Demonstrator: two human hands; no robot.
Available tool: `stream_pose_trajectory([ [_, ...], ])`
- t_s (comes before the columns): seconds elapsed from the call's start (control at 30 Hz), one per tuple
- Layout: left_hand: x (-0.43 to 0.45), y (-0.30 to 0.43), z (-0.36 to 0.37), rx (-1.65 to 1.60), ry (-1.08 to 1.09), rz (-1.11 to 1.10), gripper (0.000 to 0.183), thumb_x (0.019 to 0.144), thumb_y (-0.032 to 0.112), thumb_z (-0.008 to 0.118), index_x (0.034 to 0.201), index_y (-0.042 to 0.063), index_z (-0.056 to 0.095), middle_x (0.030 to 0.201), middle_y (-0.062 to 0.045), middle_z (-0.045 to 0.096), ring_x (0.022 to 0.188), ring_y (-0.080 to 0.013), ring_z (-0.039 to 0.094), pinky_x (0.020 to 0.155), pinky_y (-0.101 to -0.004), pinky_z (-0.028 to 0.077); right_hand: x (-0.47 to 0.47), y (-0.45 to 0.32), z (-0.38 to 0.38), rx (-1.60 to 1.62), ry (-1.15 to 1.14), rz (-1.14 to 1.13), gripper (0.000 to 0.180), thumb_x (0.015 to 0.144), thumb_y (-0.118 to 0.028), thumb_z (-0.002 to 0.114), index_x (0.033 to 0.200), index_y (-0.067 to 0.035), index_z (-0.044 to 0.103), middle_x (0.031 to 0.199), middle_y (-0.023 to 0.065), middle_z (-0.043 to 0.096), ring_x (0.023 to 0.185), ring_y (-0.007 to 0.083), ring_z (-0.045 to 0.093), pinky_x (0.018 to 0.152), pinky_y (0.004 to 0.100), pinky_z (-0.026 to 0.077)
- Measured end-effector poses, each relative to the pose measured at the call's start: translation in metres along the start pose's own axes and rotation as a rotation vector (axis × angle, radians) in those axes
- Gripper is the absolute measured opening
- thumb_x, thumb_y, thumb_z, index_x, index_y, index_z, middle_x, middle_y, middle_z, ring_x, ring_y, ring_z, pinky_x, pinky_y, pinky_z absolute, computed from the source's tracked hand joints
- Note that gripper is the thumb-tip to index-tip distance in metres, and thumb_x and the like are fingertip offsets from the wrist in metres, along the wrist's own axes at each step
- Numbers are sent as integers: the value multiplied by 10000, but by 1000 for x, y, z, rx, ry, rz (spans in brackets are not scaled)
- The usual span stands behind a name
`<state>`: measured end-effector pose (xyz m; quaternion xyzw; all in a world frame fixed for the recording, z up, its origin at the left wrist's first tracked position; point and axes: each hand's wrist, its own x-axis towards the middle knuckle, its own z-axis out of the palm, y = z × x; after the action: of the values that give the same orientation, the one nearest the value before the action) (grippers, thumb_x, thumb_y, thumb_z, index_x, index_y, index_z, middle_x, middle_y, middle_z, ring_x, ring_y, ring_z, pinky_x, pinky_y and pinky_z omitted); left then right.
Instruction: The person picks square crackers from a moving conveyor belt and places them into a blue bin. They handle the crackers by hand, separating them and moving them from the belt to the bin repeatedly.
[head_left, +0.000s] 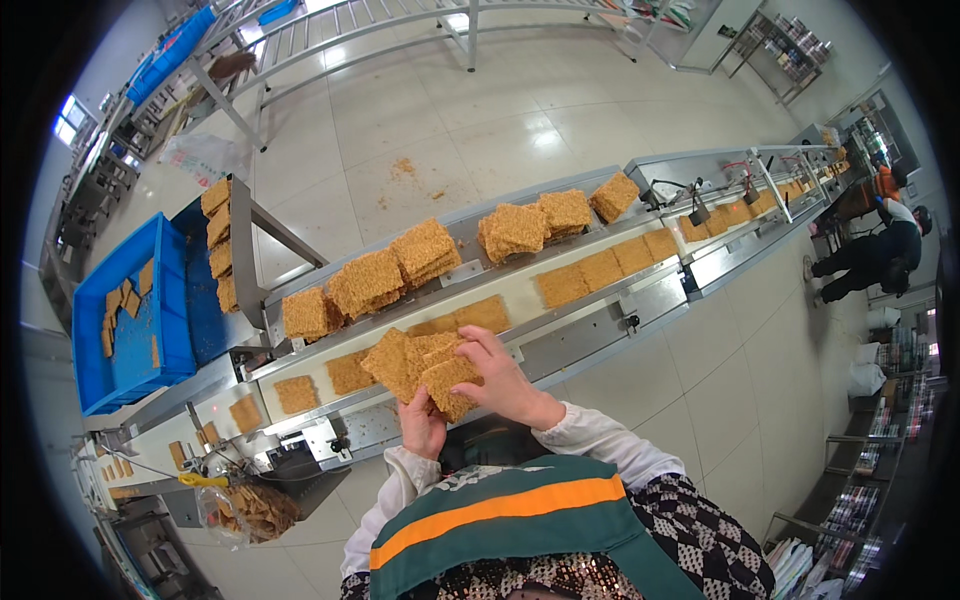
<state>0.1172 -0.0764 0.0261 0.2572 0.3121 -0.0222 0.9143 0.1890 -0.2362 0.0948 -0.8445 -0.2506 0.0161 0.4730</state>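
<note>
Several square, golden-brown crispy cakes (391, 363) are fanned out between my two hands, above the near edge of the conveyor. My left hand (424, 429) grips them from below. The fingers and thumb of my right hand (504, 379) close on the cakes at the right of the fan. Beneath and beyond them runs a pale conveyor belt (525, 315) with flat cakes (562, 285) lying in a line. Stacks of the same cakes (367, 281) stand on the metal ledge (469, 262) along the belt's far side.
A blue crate (169, 360) with cake pieces stands at the left, near a metal stand (244, 255). A clear bag of broken pieces (259, 510) hangs at lower left. Sensors and brackets (697, 210) span the belt at right. People (874, 240) are at the far right.
</note>
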Motion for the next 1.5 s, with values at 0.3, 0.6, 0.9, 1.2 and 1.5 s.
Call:
stream_pose_trajectory([
  [0.3, 15, -12, 7, 14, -33, -77, 446, 881, 74, 559, 1305, 118, 427, 1225, -63, 561, 1139, -243, 538, 982, -434, 434, -6, 35, -72, 829, -55, 540, 124, 791, -81, 682, 877, -42, 601, 820, 5, 616, 807, 109, 575, 727, 252, 458],
  [0.6, -1, -25, 28, 90, -81, -42, 490, 881, 40, 526, 1341, 105, 372, 1292, -88, 509, 1183, -257, 506, 1004, -433, 418, 23, 260, -231, -202, 206, 395, 85, 799, -46, 620, 874, -7, 631, 758, 57, 654, 726, 115, 614, 672, 259, 487],
  [0.9, -26, -13, 10, -3, 6, -17, 462, 879, 36, 535, 1320, 98, 413, 1259, -87, 537, 1167, -254, 517, 996, -420, 423, 22, 307, -224, -628, 199, 164, 143, 728, -176, 680, 818, -65, 672, 815, 106, 641, 808, 275, 597, 736, 393, 459],
  [1.2, -34, 9, 19, -19, -1, 98, 485, 835, -27, 580, 1286, 88, 444, 1223, -82, 560, 1117, -242, 549, 957, -402, 452, 18, 31, -55, 96, -364, 44, 682, 756, -176, 734, 1341, -52, 406, 1295, 157, 455, 1205, 255, 464, 955, 344, 423],
  [1.5, -47, 65, -23, 3, -20, 105, 499, 832, -40, 573, 1290, 77, 414, 1222, -94, 549, 1104, -260, 552, 933, -405, 466, 8, -35, 58, 298, -243, 204, 846, 669, -152, 746, 1375, -44, 294, 1287, 198, 406, 1228, 320, 402, 1019, 370, 354],
])
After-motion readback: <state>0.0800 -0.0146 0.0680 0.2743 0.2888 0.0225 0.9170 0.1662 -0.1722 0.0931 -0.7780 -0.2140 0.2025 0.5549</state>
